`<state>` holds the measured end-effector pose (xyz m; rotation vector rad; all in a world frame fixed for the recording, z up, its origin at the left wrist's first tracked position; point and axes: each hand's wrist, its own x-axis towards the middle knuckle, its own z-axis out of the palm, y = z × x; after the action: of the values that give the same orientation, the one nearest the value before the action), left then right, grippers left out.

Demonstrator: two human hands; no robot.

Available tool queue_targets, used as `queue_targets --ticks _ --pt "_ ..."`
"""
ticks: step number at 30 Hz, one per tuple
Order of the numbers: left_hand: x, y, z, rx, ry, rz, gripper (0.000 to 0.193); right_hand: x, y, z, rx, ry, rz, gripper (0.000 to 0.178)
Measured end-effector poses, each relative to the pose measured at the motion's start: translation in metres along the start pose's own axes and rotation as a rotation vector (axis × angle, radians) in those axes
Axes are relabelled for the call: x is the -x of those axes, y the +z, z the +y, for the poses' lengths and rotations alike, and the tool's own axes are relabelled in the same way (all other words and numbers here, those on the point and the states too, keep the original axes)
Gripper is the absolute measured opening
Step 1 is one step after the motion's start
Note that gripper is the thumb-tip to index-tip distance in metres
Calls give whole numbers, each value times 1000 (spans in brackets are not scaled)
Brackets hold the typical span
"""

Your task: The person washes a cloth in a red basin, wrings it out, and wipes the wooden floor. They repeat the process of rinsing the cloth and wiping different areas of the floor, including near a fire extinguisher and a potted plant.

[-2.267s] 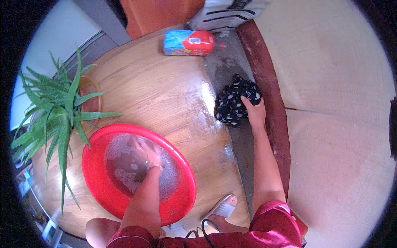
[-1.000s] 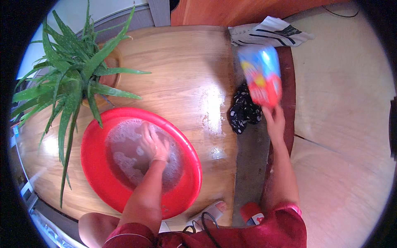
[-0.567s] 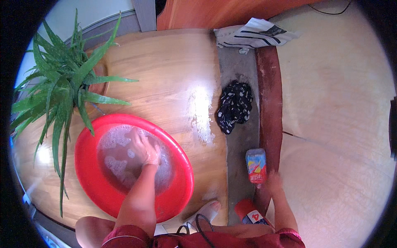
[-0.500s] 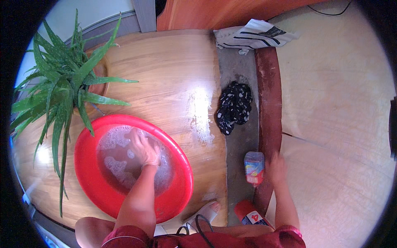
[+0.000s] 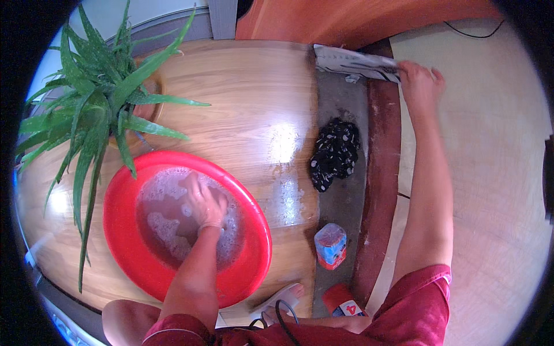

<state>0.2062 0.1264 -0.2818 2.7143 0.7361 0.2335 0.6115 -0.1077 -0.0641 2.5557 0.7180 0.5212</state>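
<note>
Head view — wet wood floor (image 5: pixel 231 92), left fingers (image 5: pixel 198 195) spread in basin (image 5: pixel 122 213), right fingers (image 5: pixel 410 68) curled at bag (image 5: pixel 352 60) — holds unclear

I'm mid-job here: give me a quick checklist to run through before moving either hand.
1. Left hand free of load: ok; fingers spread, partly in the sudsy water, holding nothing visible.
2. Right hand firm on the white bag: cannot tell; fingers are at its right end, but blurred.
3. Dark patterned cloth apart from both hands: ok; bunched on the grey strip.
4. Blue-and-red bottle apart from the red basin: ok; it is to the basin's right.
5. Aloe plant clear of the basin: not ok; a leaf tip overlaps the rim in this view.
6. Basin bottom visible: not ok; cloudy water hides it.
</note>
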Motion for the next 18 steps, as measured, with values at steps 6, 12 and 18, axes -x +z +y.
queue_targets --ticks 6,12,18 --pt "0 0 7 -23 -20 3 78 75 -25 21 -269 -37 276 11" --pt "6 0 0 -55 -92 -83 74 145 -107 65 -233 37 145 11" --pt "-3 -9 13 -27 -115 -158 78 236 -172 61 -358 160 -242 11"
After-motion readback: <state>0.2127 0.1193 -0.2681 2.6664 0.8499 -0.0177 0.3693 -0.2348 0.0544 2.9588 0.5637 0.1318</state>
